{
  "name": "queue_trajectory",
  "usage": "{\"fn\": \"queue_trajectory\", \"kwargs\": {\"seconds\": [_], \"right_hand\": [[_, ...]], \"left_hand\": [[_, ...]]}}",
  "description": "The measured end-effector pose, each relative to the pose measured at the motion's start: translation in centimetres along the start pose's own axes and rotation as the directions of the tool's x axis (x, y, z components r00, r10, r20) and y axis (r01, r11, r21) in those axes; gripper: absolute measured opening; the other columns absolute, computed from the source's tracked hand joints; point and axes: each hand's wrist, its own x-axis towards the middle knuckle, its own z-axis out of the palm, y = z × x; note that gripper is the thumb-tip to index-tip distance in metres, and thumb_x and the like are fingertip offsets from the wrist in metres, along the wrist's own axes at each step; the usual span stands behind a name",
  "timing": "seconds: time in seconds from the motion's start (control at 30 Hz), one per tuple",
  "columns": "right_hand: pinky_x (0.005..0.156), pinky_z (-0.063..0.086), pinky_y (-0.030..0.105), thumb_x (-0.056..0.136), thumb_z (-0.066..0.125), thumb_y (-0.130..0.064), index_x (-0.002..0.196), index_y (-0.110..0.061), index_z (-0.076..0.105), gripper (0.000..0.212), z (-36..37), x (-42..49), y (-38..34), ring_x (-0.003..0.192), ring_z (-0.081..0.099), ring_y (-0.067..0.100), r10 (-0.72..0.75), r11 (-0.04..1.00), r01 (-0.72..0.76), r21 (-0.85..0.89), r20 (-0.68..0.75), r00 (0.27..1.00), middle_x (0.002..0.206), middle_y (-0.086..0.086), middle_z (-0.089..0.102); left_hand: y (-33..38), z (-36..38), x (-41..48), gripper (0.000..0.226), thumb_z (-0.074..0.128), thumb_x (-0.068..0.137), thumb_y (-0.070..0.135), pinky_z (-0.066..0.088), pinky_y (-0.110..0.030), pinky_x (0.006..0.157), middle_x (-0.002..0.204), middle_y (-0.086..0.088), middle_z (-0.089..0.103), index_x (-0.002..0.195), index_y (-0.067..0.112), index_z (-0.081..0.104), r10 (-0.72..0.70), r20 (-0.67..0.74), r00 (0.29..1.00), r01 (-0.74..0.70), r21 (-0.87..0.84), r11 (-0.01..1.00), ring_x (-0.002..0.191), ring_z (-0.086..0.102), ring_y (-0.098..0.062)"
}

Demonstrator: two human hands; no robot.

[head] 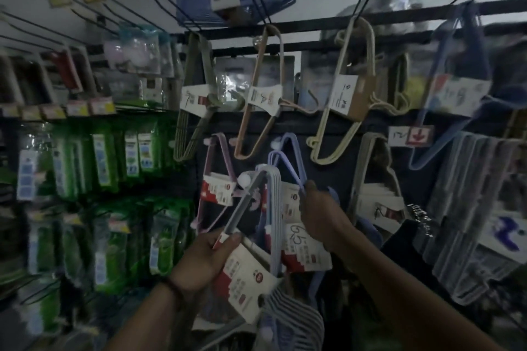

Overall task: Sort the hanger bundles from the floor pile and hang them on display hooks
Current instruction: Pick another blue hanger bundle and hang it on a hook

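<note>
My left hand grips a grey hanger bundle by its lower arm, just above its red and white card label. The bundle's top corner sits at a white-tipped display hook. My right hand is closed on the arm of a lilac-blue hanger bundle that hangs on the neighbouring hook; its label shows a handwritten price. More grey-blue hangers show at the bottom edge, below my hands.
Olive, peach, cream and blue hanger bundles hang from the black upper rail. A pink bundle hangs left of mine. Green packets fill the left shelves. Grey folded goods hang at right.
</note>
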Motion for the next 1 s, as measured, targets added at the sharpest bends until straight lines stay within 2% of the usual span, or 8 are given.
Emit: {"fn": "queue_trajectory", "kwargs": {"seconds": [0.1,0.2,0.3,0.37,0.5,0.67,0.83,1.0], "right_hand": [[0.071,0.059,0.044,0.107,0.043,-0.020,0.123,-0.014,0.045,0.017,-0.8,3.0,0.0,0.084,0.068,0.032,-0.026,1.000,0.025,-0.013,-0.058,0.998,0.101,0.014,0.067],[0.052,0.050,0.036,0.109,0.042,-0.025,0.120,-0.021,0.043,0.012,-1.0,4.6,0.2,0.067,0.060,0.022,-0.079,0.994,0.071,-0.088,-0.091,0.993,0.101,0.009,0.066],[0.061,0.058,0.046,0.107,0.044,-0.022,0.105,-0.026,0.037,0.007,-0.7,4.8,0.6,0.072,0.064,0.027,-0.080,0.997,0.076,-0.032,-0.132,0.988,0.091,0.006,0.064],[0.065,0.059,0.049,0.106,0.043,-0.022,0.102,-0.027,0.036,0.009,-0.4,4.5,0.8,0.072,0.064,0.026,-0.093,0.995,0.087,-0.041,-0.158,0.983,0.089,0.004,0.064],[0.060,0.058,0.043,0.108,0.038,-0.028,0.107,-0.028,0.041,0.002,-0.6,4.0,0.8,0.066,0.064,0.018,-0.075,0.997,0.078,0.004,-0.223,0.972,0.082,-0.002,0.064],[0.051,0.059,0.039,0.107,0.046,-0.028,0.110,-0.024,0.042,0.006,0.1,5.0,1.2,0.058,0.064,0.015,0.002,1.000,-0.001,0.003,-0.275,0.961,0.079,-0.002,0.062],[0.057,0.049,0.037,0.109,0.042,-0.026,0.102,-0.021,0.039,0.009,1.6,7.9,0.8,0.070,0.061,0.023,0.125,0.989,-0.137,-0.052,-0.194,0.973,0.094,0.009,0.065],[0.083,0.053,0.033,0.109,0.041,-0.016,0.131,-0.004,0.046,0.026,3.1,11.3,0.4,0.105,0.066,0.027,0.196,0.980,-0.199,0.002,-0.199,0.960,0.123,0.016,0.061]], "left_hand": [[1.8,0.2,2.9,0.037,0.058,0.097,0.048,0.054,-0.025,0.066,0.069,-0.005,0.071,0.064,0.034,0.067,0.046,-0.027,0.999,-0.045,0.033,0.998,0.069,0.072,-0.019],[2.6,0.3,5.2,0.039,0.057,0.091,0.056,0.058,-0.031,0.075,0.083,-0.002,0.079,0.077,0.025,0.074,0.075,-0.050,0.996,-0.074,0.007,0.997,0.079,0.076,-0.017],[3.3,0.5,6.4,0.048,0.055,0.090,0.054,0.057,-0.025,0.073,0.086,-0.005,0.080,0.087,0.010,0.074,0.102,-0.042,0.994,-0.102,-0.013,0.995,0.080,0.077,-0.016],[3.4,0.5,6.9,0.039,0.056,0.095,0.049,0.055,-0.020,0.070,0.085,-0.003,0.080,0.087,0.015,0.074,0.119,-0.045,0.992,-0.120,-0.017,0.993,0.078,0.076,-0.013],[3.2,0.0,7.6,0.022,0.057,0.104,0.032,0.051,-0.013,0.064,0.084,-0.002,0.079,0.092,0.025,0.074,0.153,-0.006,0.988,-0.153,-0.009,0.988,0.074,0.073,-0.004],[2.5,-0.6,8.9,0.024,0.059,0.101,0.037,0.054,-0.014,0.067,0.091,-0.004,0.081,0.103,0.020,0.076,0.160,0.018,0.987,-0.158,-0.096,0.983,0.083,0.076,-0.010],[1.3,-0.6,9.3,0.023,0.059,0.104,0.034,0.055,-0.017,0.067,0.089,-0.003,0.081,0.099,0.022,0.078,0.125,-0.023,0.992,-0.127,-0.164,0.978,0.086,0.078,-0.015],[1.2,-1.0,9.3,0.027,0.058,0.105,0.032,0.056,-0.017,0.060,0.086,-0.001,0.082,0.093,0.024,0.081,0.055,-0.078,0.995,-0.072,-0.244,0.967,0.080,0.078,-0.013]]}}
